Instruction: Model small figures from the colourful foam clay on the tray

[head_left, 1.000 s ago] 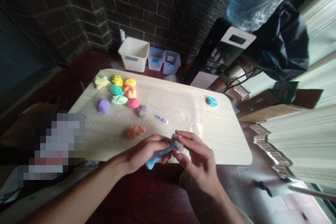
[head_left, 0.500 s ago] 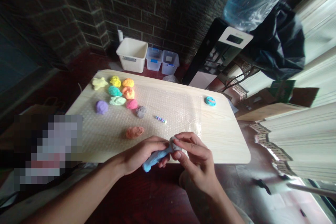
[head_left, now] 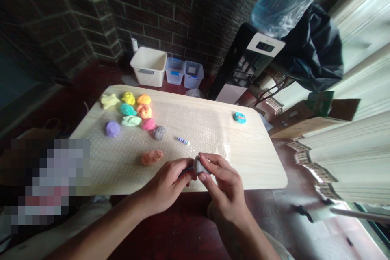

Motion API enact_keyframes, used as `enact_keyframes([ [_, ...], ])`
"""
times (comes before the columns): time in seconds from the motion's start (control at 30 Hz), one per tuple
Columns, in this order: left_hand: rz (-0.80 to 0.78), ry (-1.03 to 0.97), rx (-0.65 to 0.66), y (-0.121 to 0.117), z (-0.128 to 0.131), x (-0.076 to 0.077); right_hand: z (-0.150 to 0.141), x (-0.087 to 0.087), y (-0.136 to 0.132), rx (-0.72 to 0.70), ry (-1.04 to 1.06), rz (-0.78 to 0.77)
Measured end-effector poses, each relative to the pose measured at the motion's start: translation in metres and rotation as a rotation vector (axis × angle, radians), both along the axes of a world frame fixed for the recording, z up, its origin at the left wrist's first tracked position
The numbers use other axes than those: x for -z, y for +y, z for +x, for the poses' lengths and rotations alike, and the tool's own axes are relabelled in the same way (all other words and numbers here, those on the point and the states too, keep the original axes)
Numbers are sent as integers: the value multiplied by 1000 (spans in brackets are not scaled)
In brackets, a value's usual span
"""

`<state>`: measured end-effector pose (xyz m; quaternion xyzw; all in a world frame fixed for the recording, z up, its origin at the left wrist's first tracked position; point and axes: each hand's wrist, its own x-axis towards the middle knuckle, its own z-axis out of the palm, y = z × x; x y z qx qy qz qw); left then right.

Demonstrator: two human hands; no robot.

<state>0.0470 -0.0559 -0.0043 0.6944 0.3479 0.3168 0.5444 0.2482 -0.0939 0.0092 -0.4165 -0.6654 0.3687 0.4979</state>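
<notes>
My left hand [head_left: 166, 185] and my right hand [head_left: 224, 187] meet over the near edge of the wooden table [head_left: 262, 158]. Both are closed on a grey lump of clay [head_left: 198, 165], pinched between their fingertips. The blue clay roll joined to it is mostly hidden inside my left hand. An orange-brown clay lump [head_left: 151, 157] lies on the bubble wrap sheet [head_left: 189, 124] just beyond my left hand. A small striped clay stick [head_left: 183, 141] lies further out.
Several coloured clay lumps sit at the table's far left, among them a purple ball [head_left: 112, 128] and a yellow star [head_left: 109, 100]. A teal clay disc [head_left: 240, 117] lies at the far right. A white basket [head_left: 149, 66] and plastic bins stand by the brick wall.
My left hand has closed round the blue roll, which now hardly shows below it. Both hands have shifted slightly left and up against the table edge.
</notes>
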Motion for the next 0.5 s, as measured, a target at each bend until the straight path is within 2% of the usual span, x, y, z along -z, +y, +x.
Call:
enact_keyframes([
  [0.1, -21, 35, 9, 0, -1, -2, -1, 2, 0, 18, 16, -21],
  [0.23, -129, 28, 47, 3, -4, -4, 3, -7, 0, -5, 102, -84],
  [0.4, -356, -120, 262, 8, -8, -12, 12, -17, 1, -147, 173, -209],
  [0.5, -424, -147, 352, 10, -9, -19, 13, -17, 1, -222, 221, -262],
])
